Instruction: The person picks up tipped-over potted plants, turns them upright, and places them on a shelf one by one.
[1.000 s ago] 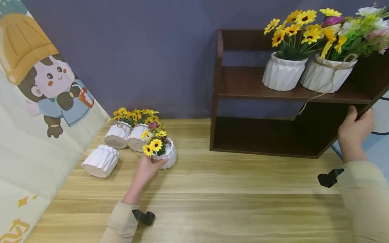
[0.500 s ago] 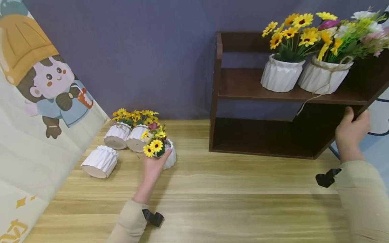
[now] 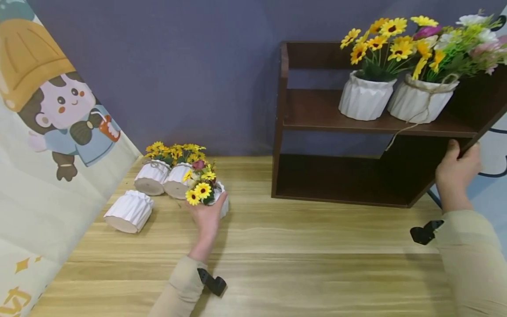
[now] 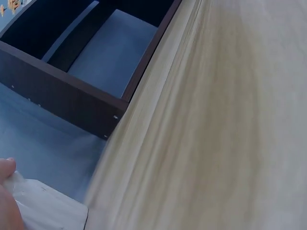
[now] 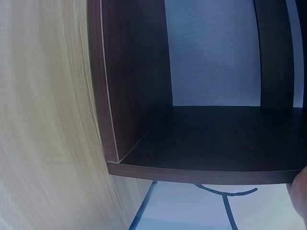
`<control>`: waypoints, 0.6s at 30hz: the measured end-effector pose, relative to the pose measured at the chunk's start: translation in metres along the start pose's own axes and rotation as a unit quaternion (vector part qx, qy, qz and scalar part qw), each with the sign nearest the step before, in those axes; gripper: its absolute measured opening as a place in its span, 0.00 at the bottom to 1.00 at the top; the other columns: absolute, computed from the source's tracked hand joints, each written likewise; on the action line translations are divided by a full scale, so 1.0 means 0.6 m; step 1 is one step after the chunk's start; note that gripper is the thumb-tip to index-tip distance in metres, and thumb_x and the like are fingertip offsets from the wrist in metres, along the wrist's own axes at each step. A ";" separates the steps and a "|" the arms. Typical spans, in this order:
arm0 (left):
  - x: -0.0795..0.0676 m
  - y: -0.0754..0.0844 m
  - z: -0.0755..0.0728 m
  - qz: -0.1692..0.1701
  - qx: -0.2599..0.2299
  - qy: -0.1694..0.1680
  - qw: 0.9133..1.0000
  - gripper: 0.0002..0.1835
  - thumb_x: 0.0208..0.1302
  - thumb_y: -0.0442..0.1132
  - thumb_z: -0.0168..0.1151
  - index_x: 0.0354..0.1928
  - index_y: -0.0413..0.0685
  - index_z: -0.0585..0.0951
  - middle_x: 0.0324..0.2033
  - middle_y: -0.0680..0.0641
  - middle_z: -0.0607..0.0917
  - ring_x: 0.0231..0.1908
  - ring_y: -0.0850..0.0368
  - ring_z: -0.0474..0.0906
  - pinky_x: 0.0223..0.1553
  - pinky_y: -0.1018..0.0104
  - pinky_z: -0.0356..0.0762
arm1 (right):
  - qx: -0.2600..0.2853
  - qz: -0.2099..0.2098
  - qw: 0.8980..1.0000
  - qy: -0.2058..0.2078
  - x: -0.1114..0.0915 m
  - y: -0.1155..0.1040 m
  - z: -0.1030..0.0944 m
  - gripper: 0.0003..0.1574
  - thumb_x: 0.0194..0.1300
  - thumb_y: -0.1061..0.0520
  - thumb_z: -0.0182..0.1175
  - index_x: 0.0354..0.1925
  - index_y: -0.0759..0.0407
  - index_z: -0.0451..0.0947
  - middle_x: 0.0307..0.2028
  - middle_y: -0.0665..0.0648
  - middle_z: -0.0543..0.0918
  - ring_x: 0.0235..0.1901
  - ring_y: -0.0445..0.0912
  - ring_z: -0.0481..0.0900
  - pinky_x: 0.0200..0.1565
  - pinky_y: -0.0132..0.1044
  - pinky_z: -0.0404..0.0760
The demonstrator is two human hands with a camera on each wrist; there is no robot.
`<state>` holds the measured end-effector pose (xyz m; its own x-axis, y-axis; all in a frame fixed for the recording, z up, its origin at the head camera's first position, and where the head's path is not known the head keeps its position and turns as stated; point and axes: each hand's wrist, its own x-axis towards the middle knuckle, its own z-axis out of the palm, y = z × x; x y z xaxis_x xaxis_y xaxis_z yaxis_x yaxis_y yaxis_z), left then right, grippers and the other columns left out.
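My left hand (image 3: 207,216) grips a white pleated flowerpot (image 3: 224,209) at the left of the table, thumb on its near side. Yellow and dark pink artificial flowers (image 3: 203,189) lean out of it. In the left wrist view, part of the hand (image 4: 6,203) lies against the white pot (image 4: 50,207) at the lower left corner. My right hand (image 3: 457,174) holds the front edge of the right side panel of a dark brown two-tier shelf (image 3: 313,108), thumb inside. Just a fingertip's width of that hand (image 5: 300,194) enters the right wrist view, at the panel's edge (image 5: 216,176).
Two white pots (image 3: 149,178) with yellow flowers lie tipped over behind the left hand. Another white pot (image 3: 130,210) lies on its side nearer. On the shelf's upper board stand a yellow-flower pot (image 3: 366,97) and a twine-tied mixed-flower pot (image 3: 421,100).
My left hand has shifted right and turned around the pot, its thumb now further over the side. The pot has barely moved. My right hand stays on the shelf's side panel.
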<state>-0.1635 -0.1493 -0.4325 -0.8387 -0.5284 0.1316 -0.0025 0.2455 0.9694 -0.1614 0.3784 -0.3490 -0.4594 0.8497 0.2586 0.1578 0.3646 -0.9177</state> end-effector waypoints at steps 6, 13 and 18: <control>0.007 -0.006 -0.007 0.015 0.037 0.000 0.999 0.65 0.37 0.50 0.75 0.68 0.36 0.40 0.66 0.33 0.46 0.66 0.40 0.50 0.67 0.51 0.47 | 0.000 -0.009 1.000 0.005 -0.001 0.003 0.003 0.20 0.66 0.42 0.45 0.55 0.39 0.69 0.45 0.35 0.71 0.51 0.33 0.65 0.57 0.28 0.60; 0.018 -0.013 -0.006 0.044 0.000 -0.032 0.999 0.48 0.43 0.44 0.73 0.63 0.36 0.57 0.60 0.36 0.64 0.61 0.46 0.61 0.65 0.58 0.54 | 0.012 -0.006 1.000 0.007 0.002 0.003 0.003 0.18 0.66 0.42 0.46 0.53 0.36 0.70 0.45 0.35 0.72 0.49 0.32 0.65 0.57 0.28 0.60; 0.021 -0.016 -0.002 0.017 -0.018 -0.056 0.998 0.48 0.42 0.45 0.74 0.61 0.33 0.57 0.58 0.35 0.63 0.59 0.44 0.63 0.64 0.58 0.57 | 0.010 -0.010 1.000 0.012 0.003 0.004 0.004 0.18 0.66 0.42 0.46 0.53 0.37 0.70 0.46 0.36 0.72 0.50 0.32 0.65 0.58 0.29 0.60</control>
<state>-0.1737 -0.1593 -0.4396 -0.8937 -0.4254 0.1423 0.0445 0.2315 0.9718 -0.1640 0.3798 -0.3517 -0.4411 0.8515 0.2834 0.1308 0.3734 -0.9184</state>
